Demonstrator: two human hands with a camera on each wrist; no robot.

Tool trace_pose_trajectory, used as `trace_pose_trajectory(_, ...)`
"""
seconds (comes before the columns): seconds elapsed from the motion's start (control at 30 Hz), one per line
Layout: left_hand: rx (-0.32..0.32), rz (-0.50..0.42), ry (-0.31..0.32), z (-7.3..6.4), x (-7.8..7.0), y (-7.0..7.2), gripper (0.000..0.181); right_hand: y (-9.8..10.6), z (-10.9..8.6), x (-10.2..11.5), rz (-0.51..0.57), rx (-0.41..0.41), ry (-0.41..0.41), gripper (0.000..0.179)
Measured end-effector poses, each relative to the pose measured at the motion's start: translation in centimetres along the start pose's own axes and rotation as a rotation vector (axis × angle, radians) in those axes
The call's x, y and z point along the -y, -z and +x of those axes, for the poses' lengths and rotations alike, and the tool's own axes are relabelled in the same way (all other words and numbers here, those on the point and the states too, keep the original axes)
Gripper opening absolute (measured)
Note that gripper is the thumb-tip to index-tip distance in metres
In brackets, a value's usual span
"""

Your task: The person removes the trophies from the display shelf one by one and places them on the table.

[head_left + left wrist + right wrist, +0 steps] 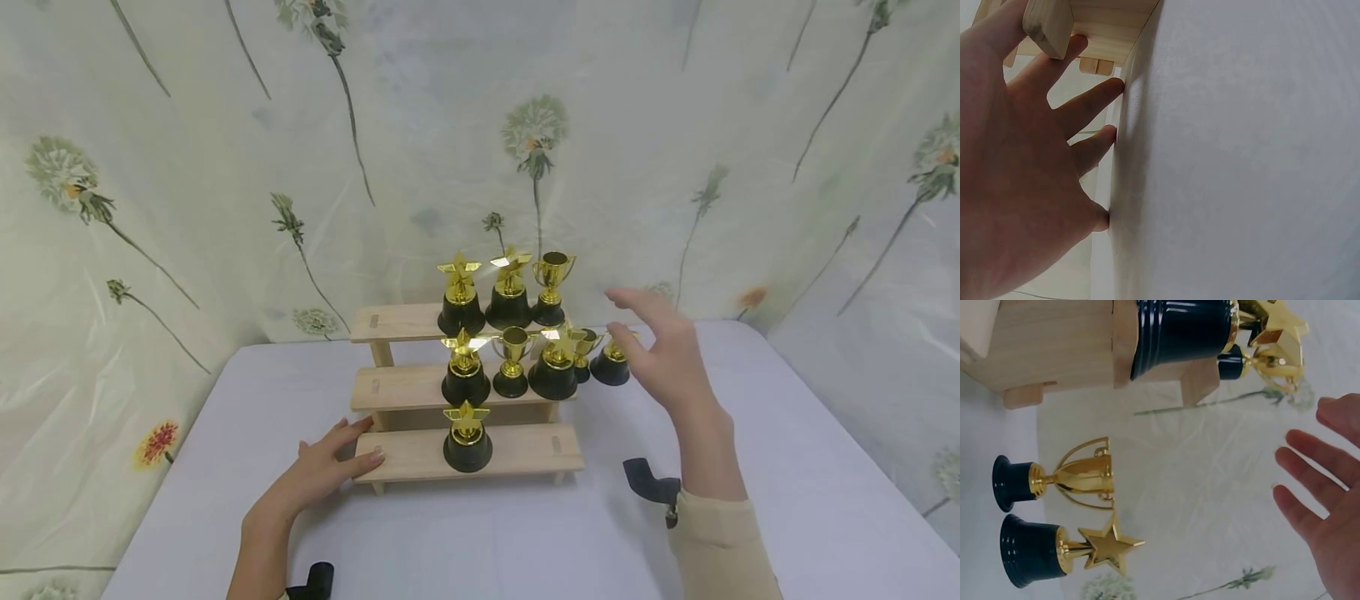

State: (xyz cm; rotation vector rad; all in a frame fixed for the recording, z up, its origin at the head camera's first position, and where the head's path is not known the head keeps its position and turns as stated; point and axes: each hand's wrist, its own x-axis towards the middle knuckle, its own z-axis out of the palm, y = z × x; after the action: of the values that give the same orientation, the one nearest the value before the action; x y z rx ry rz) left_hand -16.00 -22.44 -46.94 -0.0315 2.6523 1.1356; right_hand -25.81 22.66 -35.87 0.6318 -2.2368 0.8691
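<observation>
A three-step wooden stand [405,458] holds small gold trophies on black bases. Two star trophies [461,292] and a cup trophy [552,287] are on the top step. The middle step bears a cup trophy [512,362] between two star trophies. One star trophy [467,437] is on the bottom step. My left hand [318,471], fingers spread, rests its thumb on the left end of the bottom step. Raised in the air, my right hand [663,354] holds nothing, thumb and fingers apart. Near it, another cup trophy [1085,474] and star trophy [1110,544] stand on the table.
A white cloth [465,550] covers the table. Behind it hangs a pale curtain [420,167] printed with dandelions. Black wrist-camera mounts [651,482] jut out beside both wrists.
</observation>
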Motion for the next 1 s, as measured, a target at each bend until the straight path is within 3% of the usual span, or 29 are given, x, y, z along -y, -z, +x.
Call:
trace_pose_trajectory(0.3,-0.001,-0.006,-0.015,0.0,-0.3,0.3,0.079,0.8,0.2,3.5,0.092,-0.022,0.16,0.047)
trace_pose_trajectory(0.47,-0.007,-0.005,-0.024,0.0,-0.4,0.5,0.079,0.7,0.3,5.9,0.161,0.008,0.286,0.045)
trace_pose_trajectory(0.67,-0.004,-0.015,-0.009,-0.1,-0.4,0.5,0.08,-1.0,0.0,8.8,0.162,0.126,0.405,0.042)
trace_pose_trajectory(1.0,0.0,-0.032,-0.008,0.1,-0.1,0.1,0.078,-3.6,-1.1,10.9,0.112,0.328,0.415,0.045)
